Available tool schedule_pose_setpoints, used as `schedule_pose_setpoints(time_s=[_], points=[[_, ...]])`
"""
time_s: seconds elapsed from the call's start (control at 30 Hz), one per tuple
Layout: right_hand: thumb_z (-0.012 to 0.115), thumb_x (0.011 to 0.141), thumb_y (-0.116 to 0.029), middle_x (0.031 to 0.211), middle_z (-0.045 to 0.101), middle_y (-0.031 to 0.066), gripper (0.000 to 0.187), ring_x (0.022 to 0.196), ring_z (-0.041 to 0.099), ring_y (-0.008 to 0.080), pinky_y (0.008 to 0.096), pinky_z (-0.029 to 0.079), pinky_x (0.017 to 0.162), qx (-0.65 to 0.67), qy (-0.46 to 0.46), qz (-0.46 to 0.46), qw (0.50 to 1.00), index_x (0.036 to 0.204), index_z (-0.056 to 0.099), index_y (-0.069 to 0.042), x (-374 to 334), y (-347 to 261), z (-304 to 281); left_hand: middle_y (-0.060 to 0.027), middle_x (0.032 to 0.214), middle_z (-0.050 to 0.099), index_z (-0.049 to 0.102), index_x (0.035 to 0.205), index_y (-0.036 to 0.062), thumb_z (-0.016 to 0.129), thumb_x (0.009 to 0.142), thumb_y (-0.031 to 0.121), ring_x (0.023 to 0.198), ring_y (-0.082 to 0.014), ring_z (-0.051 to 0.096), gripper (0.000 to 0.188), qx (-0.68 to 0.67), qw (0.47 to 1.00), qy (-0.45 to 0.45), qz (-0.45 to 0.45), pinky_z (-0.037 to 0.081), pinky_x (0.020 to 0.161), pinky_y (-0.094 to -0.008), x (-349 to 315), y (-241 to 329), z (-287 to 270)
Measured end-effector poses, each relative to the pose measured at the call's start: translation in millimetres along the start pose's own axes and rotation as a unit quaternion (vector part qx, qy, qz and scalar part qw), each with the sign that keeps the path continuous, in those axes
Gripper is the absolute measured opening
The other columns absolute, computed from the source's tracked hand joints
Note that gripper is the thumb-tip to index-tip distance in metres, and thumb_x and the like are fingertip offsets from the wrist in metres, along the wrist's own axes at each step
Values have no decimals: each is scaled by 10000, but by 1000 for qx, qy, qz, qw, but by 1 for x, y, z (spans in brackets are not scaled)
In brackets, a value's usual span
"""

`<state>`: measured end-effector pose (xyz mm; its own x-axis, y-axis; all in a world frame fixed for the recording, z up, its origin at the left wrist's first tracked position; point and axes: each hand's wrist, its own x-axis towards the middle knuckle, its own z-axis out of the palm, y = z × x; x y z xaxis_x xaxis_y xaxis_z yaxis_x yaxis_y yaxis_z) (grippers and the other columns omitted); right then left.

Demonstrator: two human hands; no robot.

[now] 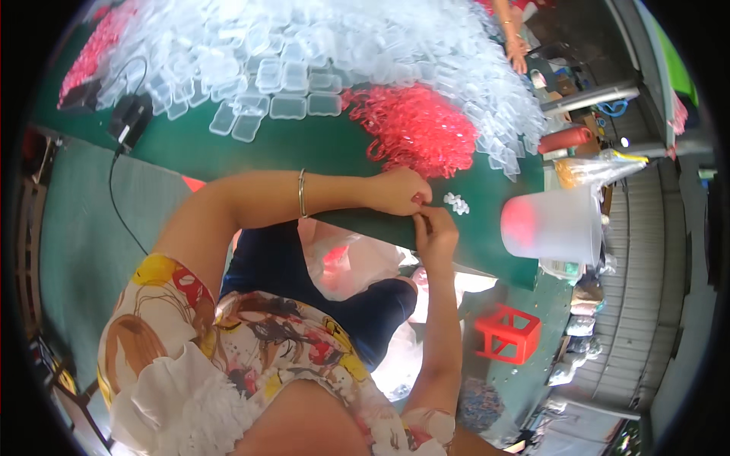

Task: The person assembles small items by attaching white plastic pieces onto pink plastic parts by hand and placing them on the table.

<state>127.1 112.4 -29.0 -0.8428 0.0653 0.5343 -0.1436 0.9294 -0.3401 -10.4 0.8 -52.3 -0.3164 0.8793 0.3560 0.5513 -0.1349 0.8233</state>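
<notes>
My left hand (401, 191) and my right hand (436, 240) meet over the near edge of the green table, both closed in a pinch with their fingertips close together. A spot of red shows at the left fingertips, but what the fingers hold is too small and covered to make out. Just beyond my hands lies a heap of shiny red plastic pieces (426, 125). A little cluster of small white pieces (456, 203) sits to the right of my fingers.
Clear plastic pieces (296, 76) cover the far table. A black power adapter (131, 118) lies left, its cord hanging down. At right stand a translucent bucket (559, 224) and a red stool (509, 334). Another person's hand (516, 53) reaches in at far right. A plastic bag (357, 266) hangs below the table edge.
</notes>
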Motion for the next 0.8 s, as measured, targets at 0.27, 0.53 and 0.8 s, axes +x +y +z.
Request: schedule_pose_setpoints(time_s=[0.27,0.53,0.8], points=[[548,900,-92,806,591,42,234,683,515,82,214,423,647,373,207,246,870,1115,589,-11,-24,30,1,-92,786,612,637,925,62,652,743,135,668,-259,602,197,18,991,21,133,479,611,-357,-14,37,3],[573,879,-54,730,580,0,134,599,476,45,175,388,547,337,197,244,888,989,648,-32,-27,38,7,-124,1014,575,584,1019,74,649,705,165,894,-291,587,334,56,938,-340,34,460,803,-403,-87,26,100],[599,825,-13,676,584,22,108,584,519,53,207,427,538,307,210,233,899,915,657,-24,-20,23,14,-217,1207,469,515,1147,48,703,670,205,1070,-356,506,536,139,962,-211,101,438,873,-404,-106,-69,153]])
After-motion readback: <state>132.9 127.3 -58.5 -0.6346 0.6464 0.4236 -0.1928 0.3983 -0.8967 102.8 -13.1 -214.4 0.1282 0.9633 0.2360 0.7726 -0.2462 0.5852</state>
